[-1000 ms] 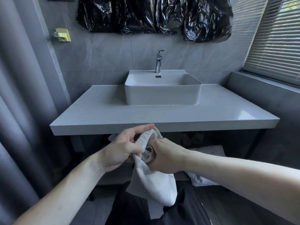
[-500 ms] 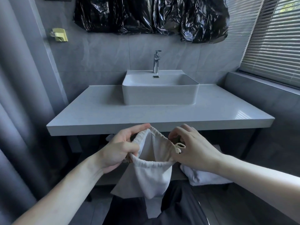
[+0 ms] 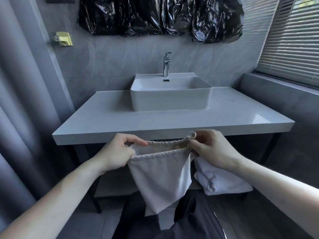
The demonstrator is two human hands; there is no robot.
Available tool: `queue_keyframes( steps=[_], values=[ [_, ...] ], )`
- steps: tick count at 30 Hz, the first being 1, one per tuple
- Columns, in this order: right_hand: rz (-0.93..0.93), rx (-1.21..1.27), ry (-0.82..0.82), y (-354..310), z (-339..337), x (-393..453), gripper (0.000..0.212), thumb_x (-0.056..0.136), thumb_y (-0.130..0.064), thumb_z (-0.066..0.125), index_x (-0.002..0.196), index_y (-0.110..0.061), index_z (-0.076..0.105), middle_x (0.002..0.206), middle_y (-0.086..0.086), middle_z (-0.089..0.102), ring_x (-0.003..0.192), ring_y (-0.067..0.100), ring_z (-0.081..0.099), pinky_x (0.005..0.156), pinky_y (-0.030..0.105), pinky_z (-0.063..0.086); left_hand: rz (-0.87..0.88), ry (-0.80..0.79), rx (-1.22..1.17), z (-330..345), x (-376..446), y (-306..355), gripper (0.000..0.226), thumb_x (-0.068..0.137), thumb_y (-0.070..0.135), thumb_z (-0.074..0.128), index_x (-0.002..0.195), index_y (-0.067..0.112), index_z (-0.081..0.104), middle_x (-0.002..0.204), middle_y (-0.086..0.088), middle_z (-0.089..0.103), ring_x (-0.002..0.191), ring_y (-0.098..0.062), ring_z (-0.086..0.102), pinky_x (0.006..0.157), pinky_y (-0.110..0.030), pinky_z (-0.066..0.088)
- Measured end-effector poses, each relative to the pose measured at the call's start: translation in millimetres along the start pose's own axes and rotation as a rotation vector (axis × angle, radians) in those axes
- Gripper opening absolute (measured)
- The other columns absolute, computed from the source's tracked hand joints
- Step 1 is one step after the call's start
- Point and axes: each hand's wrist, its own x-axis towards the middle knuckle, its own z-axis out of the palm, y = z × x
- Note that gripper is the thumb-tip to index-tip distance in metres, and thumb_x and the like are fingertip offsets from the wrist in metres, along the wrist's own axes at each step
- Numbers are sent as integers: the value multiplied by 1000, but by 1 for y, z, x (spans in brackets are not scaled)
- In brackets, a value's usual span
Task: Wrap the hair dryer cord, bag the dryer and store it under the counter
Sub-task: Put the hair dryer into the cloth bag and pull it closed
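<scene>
A white cloth drawstring bag [image 3: 162, 178] hangs in front of the grey counter [image 3: 172, 125], its mouth stretched wide. My left hand [image 3: 119, 152] pinches the left end of the gathered rim. My right hand [image 3: 210, 149] grips the right end, where a loop of drawstring [image 3: 191, 135] sticks up between the fingers. The bag sags below the hands. No hair dryer shows in this view; I cannot tell if it is inside the bag.
A white basin [image 3: 170, 99] with a chrome tap [image 3: 166, 64] stands on the counter. Under the counter, a shelf [image 3: 114, 185] carries folded white towels [image 3: 219, 180] at the right. Black legs hold the counter. A blind-covered window is at the right.
The bag was bunched between both hands; the hands have moved apart and pulled its mouth wide open. The right hand shifted right with the drawstring loop.
</scene>
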Motion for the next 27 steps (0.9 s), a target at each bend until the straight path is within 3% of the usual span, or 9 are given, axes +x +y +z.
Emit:
queue_keyframes(
  steps=[4,7,9,11,14,17,21,24,27],
  values=[
    [44,144,89,-1,-10,6,31,98,-10,58,67,-10,57,54,-5,62,47,9,53,44,18,45,43,131,39,-1,8,17,44,88,-10,50,93,25,75,66,3,69,36,-16,40,41,-22,34],
    [62,147,86,6,-13,7,27,98,-12,60,74,0,61,62,13,70,49,18,64,48,17,46,48,168,-11,-1,13,21,26,90,-9,60,95,16,59,100,-1,75,37,-8,44,39,-27,39],
    [97,167,126,12,-12,8,26,100,-15,60,82,3,66,70,15,76,58,34,73,52,22,50,27,93,-71,6,7,21,25,90,-9,61,97,15,54,94,2,75,44,-15,45,41,-29,40],
    [162,243,118,15,-11,9,27,104,-16,58,92,6,68,70,12,75,61,33,72,51,23,50,6,-17,-120,16,-7,27,26,82,-6,60,97,14,54,86,1,74,44,-16,47,40,-26,38],
    [254,470,1,11,-3,10,36,111,-19,53,106,14,64,81,26,71,70,28,68,58,32,57,-35,-207,-172,27,-26,36,31,71,-6,56,95,12,52,78,-3,66,36,-19,43,38,-22,37],
    [298,719,-86,-3,3,11,27,113,-14,47,99,2,64,82,20,68,72,29,69,57,32,62,-54,-348,-157,30,-37,42,35,81,-22,54,93,10,49,79,-4,55,41,-15,47,39,-25,46],
    [292,765,-182,-13,4,14,31,113,-12,44,94,-10,68,85,11,67,77,26,67,58,29,59,1,-566,-134,18,-44,49,32,86,-19,61,98,10,57,89,-8,61,52,-15,55,53,-27,53],
    [273,705,-254,-12,6,14,35,112,-9,45,85,-15,66,80,6,67,79,22,65,69,30,54,107,-338,-173,12,-33,53,26,80,-2,71,99,14,66,92,-5,69,60,-17,60,61,-35,57],
    [234,670,-289,-13,6,14,16,112,-7,46,105,-9,60,96,15,58,83,25,60,70,29,50,144,-174,-92,18,-21,57,30,85,4,77,106,25,70,107,7,74,71,-23,68,70,-50,66]
  ],
)
